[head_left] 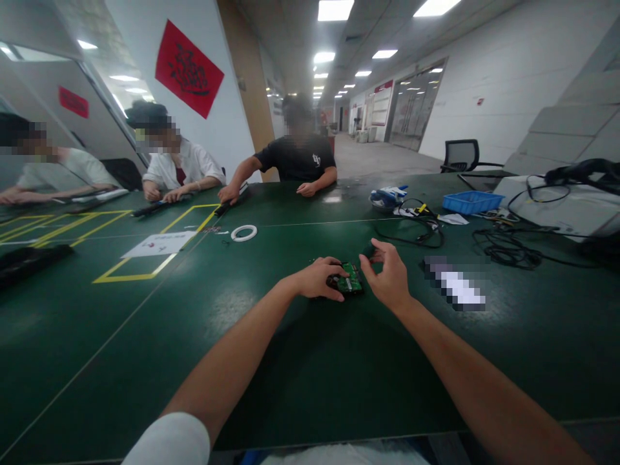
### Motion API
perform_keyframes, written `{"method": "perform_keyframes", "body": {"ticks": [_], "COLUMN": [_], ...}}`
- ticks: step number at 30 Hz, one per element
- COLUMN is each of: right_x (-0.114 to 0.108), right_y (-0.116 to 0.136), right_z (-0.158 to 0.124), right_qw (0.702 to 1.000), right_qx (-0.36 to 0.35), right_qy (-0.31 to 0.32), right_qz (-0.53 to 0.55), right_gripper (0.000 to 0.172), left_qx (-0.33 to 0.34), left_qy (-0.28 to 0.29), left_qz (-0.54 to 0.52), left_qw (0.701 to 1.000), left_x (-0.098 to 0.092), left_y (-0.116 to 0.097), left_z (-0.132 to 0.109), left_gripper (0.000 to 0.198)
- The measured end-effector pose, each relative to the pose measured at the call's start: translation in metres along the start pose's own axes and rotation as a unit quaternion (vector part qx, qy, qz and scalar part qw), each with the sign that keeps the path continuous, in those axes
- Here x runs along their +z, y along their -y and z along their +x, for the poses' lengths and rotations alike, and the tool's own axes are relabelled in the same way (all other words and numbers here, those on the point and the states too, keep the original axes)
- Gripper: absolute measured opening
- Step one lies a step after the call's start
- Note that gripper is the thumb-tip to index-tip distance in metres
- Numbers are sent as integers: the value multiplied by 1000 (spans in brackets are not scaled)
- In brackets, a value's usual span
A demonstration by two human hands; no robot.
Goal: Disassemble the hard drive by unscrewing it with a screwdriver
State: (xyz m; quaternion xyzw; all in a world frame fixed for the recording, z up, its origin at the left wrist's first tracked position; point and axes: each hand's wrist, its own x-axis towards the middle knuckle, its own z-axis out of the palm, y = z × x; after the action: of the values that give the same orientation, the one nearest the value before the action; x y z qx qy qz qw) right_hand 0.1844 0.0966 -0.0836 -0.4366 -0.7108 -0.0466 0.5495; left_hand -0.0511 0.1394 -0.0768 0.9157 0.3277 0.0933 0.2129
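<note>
Head view: the person's left hand (320,279) is the nearer one, thumb and fingers spread across the left side of a green circuit board (353,281) and holding it on the table (314,387), covering enough that you honestly can't tell which way its long axis runs. Right hand (390,274) is just beside the board's right edge, thumb and fingertips pinching a small dark piece (369,249), so the board lies lower and to the left of those fingers, with a blue tray (472,206) well beyond, off right.
</note>
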Motion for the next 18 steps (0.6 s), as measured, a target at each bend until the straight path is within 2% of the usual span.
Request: {"method": "perform_keyframes", "body": {"ticks": [5,10,18], "right_x": [-4,1,-3], "right_y": [3,2,4], "right_z": [2,0,3], "right_qw": [1000,999,1000], "right_qx": [-24,-4,-18], "right_qy": [19,2,5], "right_qz": [5,36,7], "right_gripper": [44,44,42], "left_qx": [4,4,2], "left_qy": [-9,-6,-12], "left_qz": [-8,-4,-8], "left_qw": [1000,1000,1000], "left_x": [0,-1,1], "left_y": [-3,-3,-1], "left_z": [-1,-1,0], "left_gripper": [74,74,74]}}
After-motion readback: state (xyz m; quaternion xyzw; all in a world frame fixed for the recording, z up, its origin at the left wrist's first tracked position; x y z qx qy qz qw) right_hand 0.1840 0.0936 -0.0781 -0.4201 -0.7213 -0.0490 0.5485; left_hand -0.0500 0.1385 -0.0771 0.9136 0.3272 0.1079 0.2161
